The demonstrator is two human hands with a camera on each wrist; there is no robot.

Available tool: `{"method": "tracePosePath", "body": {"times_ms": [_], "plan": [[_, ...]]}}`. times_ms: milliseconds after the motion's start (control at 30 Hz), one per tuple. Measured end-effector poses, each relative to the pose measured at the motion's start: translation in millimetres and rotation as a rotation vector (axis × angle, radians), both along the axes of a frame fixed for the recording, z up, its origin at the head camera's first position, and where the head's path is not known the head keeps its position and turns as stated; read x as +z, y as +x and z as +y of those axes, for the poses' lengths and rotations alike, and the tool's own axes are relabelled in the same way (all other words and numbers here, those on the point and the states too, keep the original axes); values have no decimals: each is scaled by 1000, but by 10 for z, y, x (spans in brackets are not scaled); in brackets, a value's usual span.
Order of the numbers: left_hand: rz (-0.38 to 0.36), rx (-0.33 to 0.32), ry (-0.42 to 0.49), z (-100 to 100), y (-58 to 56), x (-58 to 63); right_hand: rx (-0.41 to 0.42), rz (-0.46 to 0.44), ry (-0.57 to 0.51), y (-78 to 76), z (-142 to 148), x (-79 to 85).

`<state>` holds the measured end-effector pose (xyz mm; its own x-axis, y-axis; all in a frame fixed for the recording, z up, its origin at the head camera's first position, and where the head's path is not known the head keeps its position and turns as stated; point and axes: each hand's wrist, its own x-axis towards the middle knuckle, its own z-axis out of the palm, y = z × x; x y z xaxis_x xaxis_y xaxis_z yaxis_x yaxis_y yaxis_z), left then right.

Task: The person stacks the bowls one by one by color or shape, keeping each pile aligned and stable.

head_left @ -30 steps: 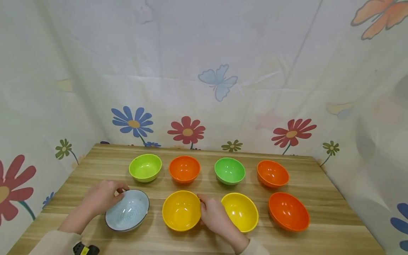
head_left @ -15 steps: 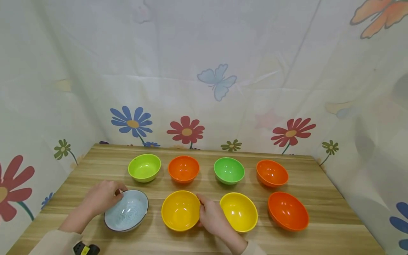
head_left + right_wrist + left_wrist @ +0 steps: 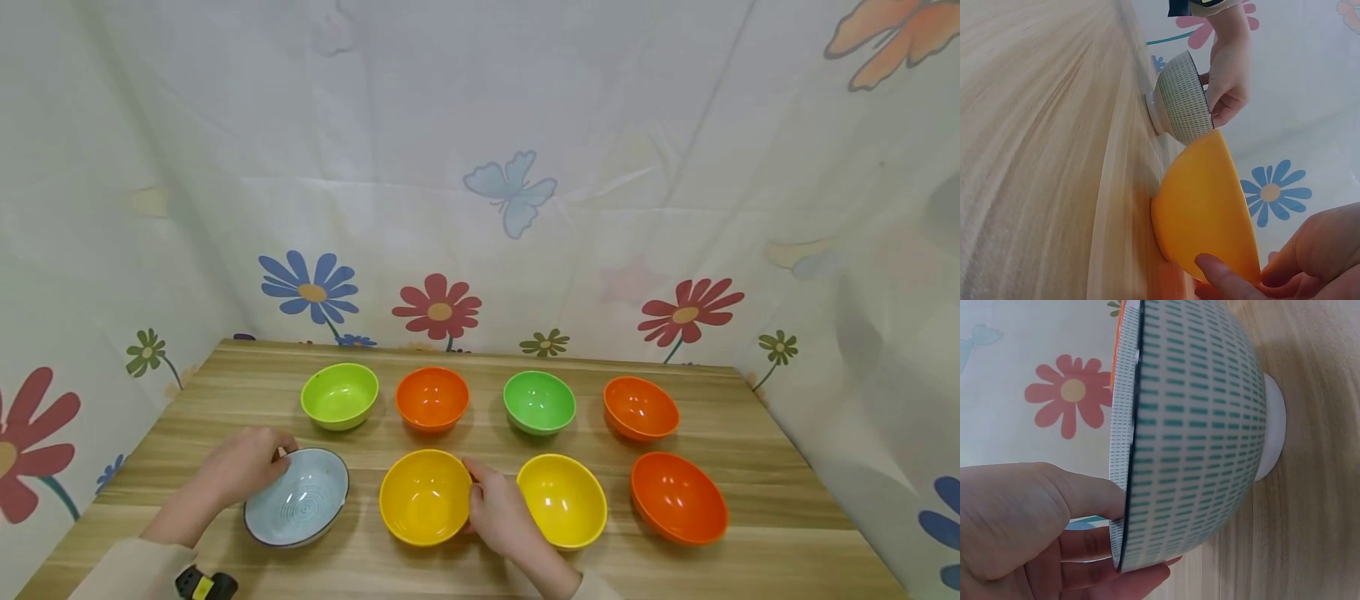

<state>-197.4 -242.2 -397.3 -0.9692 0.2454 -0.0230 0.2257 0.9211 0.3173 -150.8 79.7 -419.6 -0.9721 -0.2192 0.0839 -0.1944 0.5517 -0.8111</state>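
Note:
At the front left of the table, my left hand [image 3: 247, 467] pinches the upper-left rim of a pale blue ceramic bowl [image 3: 303, 498] with a dark edge. Seen from the left wrist, the thumb goes inside the rim and the fingers curl outside; the bowl's outer wall [image 3: 1197, 425] carries rows of green dashes. My right hand [image 3: 501, 510] grips the right side of a golden-yellow bowl [image 3: 423, 498]. In the right wrist view, fingers lie against that bowl's outer wall [image 3: 1204, 200]. Both bowls stand upright, side by side, with a gap between them.
Right of my right hand sit a yellow bowl [image 3: 567, 504] and a red-orange bowl [image 3: 678, 500]. Along the back stand a lime bowl [image 3: 340, 400], an orange bowl [image 3: 432, 402], a green bowl [image 3: 540, 404] and another orange bowl [image 3: 640, 410]. A flower-printed curtain [image 3: 420, 208] surrounds the wooden table [image 3: 780, 487].

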Motion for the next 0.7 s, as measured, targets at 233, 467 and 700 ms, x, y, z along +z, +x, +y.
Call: {"method": "tracePosePath", "body": {"times_ms": [233,467,700], "plan": [[-5,-9,5,-19,-7,12,-8,15,-7,2,-9,-3],[-30,-9,14,-41,-9,20,-14,-11,14,-4,-15,-15],[-22,-22,29,-50,-7,15,-19,13,33,-7,-10,-18]]}}
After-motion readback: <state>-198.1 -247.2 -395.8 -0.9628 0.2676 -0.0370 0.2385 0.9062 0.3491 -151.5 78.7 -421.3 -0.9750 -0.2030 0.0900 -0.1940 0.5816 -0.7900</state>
